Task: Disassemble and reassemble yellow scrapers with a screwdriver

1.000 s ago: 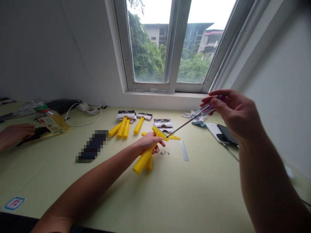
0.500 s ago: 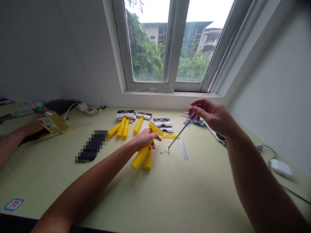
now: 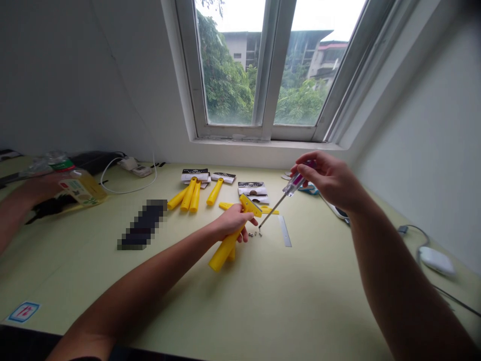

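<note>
My left hand (image 3: 235,222) is closed round a yellow scraper (image 3: 222,254), its head tilted up to the right. Under it lies a second yellow scraper (image 3: 232,254), mostly covered by the hand and the held one. My right hand (image 3: 323,175) grips a screwdriver (image 3: 293,185) with a clear and purple handle. Its shaft slants down to the left, and the tip is close to a few small screws and nuts (image 3: 255,234); contact is hard to tell. A flat metal blade (image 3: 285,231) lies right of them, and a yellow blade cover (image 3: 270,210) lies behind.
Several yellow scrapers (image 3: 188,196) with packaging lie at the back, near folded cardboard packets (image 3: 252,189). A pixelated dark object (image 3: 143,225) is on the left. Another person's hand (image 3: 45,188) is beside a bottle (image 3: 84,186). A white case (image 3: 437,260) and cable lie right.
My left hand has moved slightly right and down with the scraper, bringing its head closer to the screwdriver tip. My right hand has barely moved.
</note>
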Demonstrator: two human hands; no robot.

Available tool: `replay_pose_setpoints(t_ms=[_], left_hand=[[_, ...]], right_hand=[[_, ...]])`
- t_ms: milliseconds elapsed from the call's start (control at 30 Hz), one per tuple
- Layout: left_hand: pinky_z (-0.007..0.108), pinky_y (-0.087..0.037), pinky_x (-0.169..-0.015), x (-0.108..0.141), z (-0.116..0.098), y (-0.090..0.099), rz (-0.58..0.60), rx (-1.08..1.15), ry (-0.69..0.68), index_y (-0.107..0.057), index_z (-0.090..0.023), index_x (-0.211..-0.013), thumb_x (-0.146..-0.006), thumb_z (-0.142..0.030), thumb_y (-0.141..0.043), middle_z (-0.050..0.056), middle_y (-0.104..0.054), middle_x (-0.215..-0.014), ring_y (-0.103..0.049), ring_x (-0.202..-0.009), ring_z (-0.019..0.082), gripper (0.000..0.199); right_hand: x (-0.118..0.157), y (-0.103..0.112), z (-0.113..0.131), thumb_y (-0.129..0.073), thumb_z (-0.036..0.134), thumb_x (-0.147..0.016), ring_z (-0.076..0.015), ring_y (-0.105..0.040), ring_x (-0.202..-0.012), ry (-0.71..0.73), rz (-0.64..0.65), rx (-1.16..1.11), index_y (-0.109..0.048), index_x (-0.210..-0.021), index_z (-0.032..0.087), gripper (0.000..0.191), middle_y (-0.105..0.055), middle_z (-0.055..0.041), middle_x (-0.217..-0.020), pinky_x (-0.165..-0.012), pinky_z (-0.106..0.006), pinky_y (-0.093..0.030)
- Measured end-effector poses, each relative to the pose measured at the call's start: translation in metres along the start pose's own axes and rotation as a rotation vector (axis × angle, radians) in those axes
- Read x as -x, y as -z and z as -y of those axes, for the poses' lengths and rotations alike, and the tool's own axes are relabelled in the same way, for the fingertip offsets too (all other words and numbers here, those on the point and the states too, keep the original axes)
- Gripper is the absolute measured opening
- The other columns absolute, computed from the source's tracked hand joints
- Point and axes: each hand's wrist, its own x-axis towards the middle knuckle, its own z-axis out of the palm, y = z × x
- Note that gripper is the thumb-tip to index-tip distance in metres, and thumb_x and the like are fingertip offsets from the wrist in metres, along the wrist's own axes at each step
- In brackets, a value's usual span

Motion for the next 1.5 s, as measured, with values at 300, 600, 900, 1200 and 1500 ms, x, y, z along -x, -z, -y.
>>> replay_pose_setpoints(t_ms=[300, 600, 900, 1200, 1500], left_hand=[[0.022, -0.042, -0.031, -0.006, 0.009, -0.004, 0.044, -0.014, 0.011, -0.044, -0.015, -0.105, -0.083, -0.024, -0.057, 0.017, -0.063, -0.126, -0.061, -0.042, 0.01, 0.026], [0.024, -0.046, -0.035, -0.002, 0.003, -0.003, 0.011, -0.016, 0.059, -0.042, -0.016, -0.109, -0.084, -0.022, -0.056, 0.016, -0.065, -0.122, -0.06, -0.041, 0.01, 0.028], [0.022, -0.047, -0.037, 0.001, -0.001, -0.001, 0.024, 0.002, 0.077, -0.041, -0.016, -0.109, -0.084, -0.022, -0.057, 0.017, -0.063, -0.125, -0.06, -0.044, 0.009, 0.03], [0.021, -0.044, -0.035, 0.004, -0.004, -0.003, 0.056, 0.035, 0.043, -0.044, -0.015, -0.108, -0.083, -0.024, -0.058, 0.018, -0.061, -0.123, -0.059, -0.043, 0.008, 0.03], [0.019, -0.04, -0.036, 0.004, -0.005, -0.005, 0.059, 0.053, 0.075, -0.04, -0.017, -0.095, -0.088, -0.022, -0.054, 0.014, -0.065, -0.113, -0.059, -0.049, 0.008, 0.017]], right_hand=[[0.001, 0.002, 0.004, -0.065, 0.037, -0.086, -0.0192, -0.069, -0.074, -0.012, -0.024, -0.001, -0.061, -0.097, 0.02, 0.021, -0.073, -0.0073, -0.086, -0.059, -0.03, -0.056], [0.002, 0.004, 0.006, -0.067, 0.042, -0.086, -0.0183, -0.067, -0.071, -0.025, -0.064, 0.009, -0.061, -0.096, 0.017, 0.028, -0.072, -0.0087, -0.086, -0.056, -0.029, -0.053], [0.003, 0.008, 0.011, -0.068, 0.043, -0.084, -0.0173, -0.067, -0.069, -0.027, -0.086, -0.046, -0.059, -0.094, 0.017, 0.03, -0.072, -0.008, -0.084, -0.056, -0.028, -0.052], [0.004, 0.009, 0.014, -0.071, 0.044, -0.081, -0.0162, -0.067, -0.067, -0.028, -0.089, -0.106, -0.059, -0.094, 0.018, 0.032, -0.072, -0.006, -0.082, -0.055, -0.027, -0.053], [0.004, 0.01, 0.018, -0.074, 0.049, -0.078, -0.0168, -0.067, -0.066, -0.024, -0.101, -0.133, -0.06, -0.091, 0.019, 0.036, -0.071, -0.0058, -0.081, -0.054, -0.028, -0.053]])
